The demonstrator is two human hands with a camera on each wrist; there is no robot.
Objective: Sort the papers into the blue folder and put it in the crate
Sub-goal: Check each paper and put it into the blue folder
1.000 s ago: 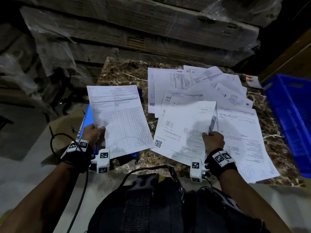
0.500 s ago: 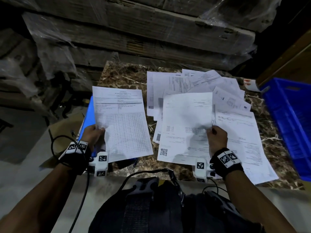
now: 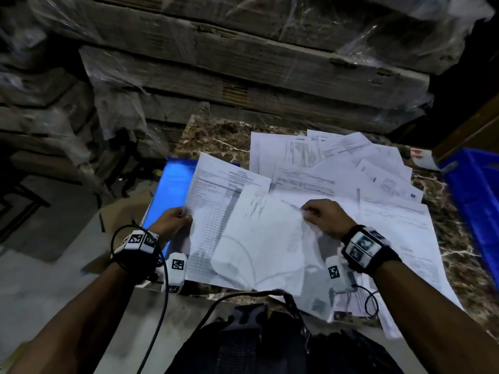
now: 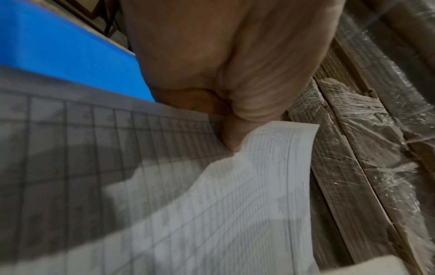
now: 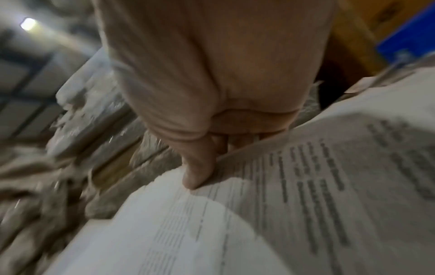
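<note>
the left hand point(image 3: 172, 222) pinches the left edge of a gridded sheet point(image 3: 216, 211), the thumb on top and the fingers under it, as the left wrist view shows. the right hand point(image 3: 324, 217) pinches the top edge of a second sheet point(image 3: 259, 238), which is blurred and lies partly over the gridded sheet between the two hands. both hands are closed on their paper and stay apart from each other, with the two sheets overlapping in the gap. just beyond and to the left of the left hand lies the blue folder point(image 3: 172, 184), flat on the marble worktop point(image 3: 216, 133), partly under the gridded sheet. beyond and to the right of the right hand the loose papers point(image 3: 337, 163) spread in a fan over the worktop, some overlapping others. further right of the right hand stands the blue crate point(image 3: 475, 201), beside the edge of the worktop. behind the worktop there are wrapped cardboard boxes point(image 3: 243, 66) stacked up.
</note>
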